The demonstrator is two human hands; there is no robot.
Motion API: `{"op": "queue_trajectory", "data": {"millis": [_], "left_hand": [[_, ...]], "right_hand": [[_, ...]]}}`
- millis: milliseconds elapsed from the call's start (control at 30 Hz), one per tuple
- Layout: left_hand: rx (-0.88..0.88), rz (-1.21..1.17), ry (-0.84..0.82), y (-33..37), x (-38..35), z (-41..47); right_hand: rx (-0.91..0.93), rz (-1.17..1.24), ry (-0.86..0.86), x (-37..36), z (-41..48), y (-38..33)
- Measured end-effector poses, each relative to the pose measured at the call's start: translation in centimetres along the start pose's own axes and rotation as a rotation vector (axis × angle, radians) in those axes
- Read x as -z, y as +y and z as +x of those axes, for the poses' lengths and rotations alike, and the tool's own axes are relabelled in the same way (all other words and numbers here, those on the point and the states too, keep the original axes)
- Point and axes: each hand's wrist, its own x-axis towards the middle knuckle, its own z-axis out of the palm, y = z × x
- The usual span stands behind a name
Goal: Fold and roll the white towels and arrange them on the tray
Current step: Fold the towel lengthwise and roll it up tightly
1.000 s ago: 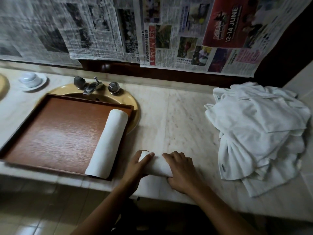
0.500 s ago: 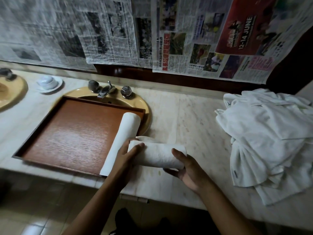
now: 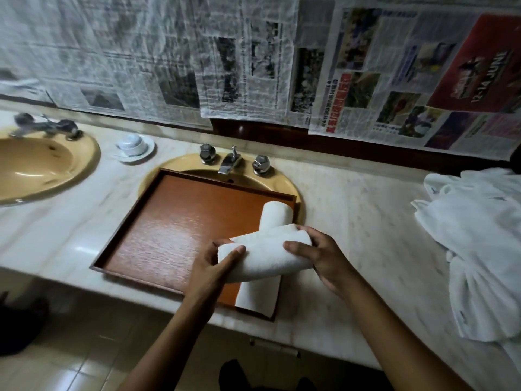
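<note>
left hand point(image 3: 210, 266) fingers wrapped on roll point(image 3: 265, 255) end | right hand point(image 3: 318, 256) fingers cupping other end | roll held between fingers, crossing above first roll point(image 3: 275, 215) on tray point(image 3: 158, 221) | soft, light, may unroll: grip both ends | loose towels point(image 3: 473, 249) on table point(image 3: 366, 221) well right of fingers

You are facing a marble counter point(image 3: 352, 221) with two mustard-yellow sinks point(image 3: 42, 165), newspaper sheets point(image 3: 169, 57) hanging along the dim wall, pale floor tiles point(image 3: 84, 356) showing below.
</note>
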Motion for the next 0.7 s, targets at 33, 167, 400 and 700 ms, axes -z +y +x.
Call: {"op": "queue_trajectory", "data": {"millis": [33, 167, 400, 700], "left_hand": [[0.018, 0.003, 0.017, -0.1, 1.1, 0.2], [0.121, 0.129, 0.035, -0.8, 5.1, 1.3], [-0.034, 0.524, -0.017, -3.9, 8.6, 2.6], [0.005, 0.854, -0.244, -8.3, 8.1, 4.7]], "right_hand": [[-0.005, -0.072, 0.002, -1.0, 0.6, -0.6], [0.021, -0.322, 0.008, -5.0, 3.5, -2.9], [0.041, -0.844, -0.009, -11.9, 9.4, -4.7], [-0.124, -1.394, -0.049, -16.3, 14.0, -3.2]]}}
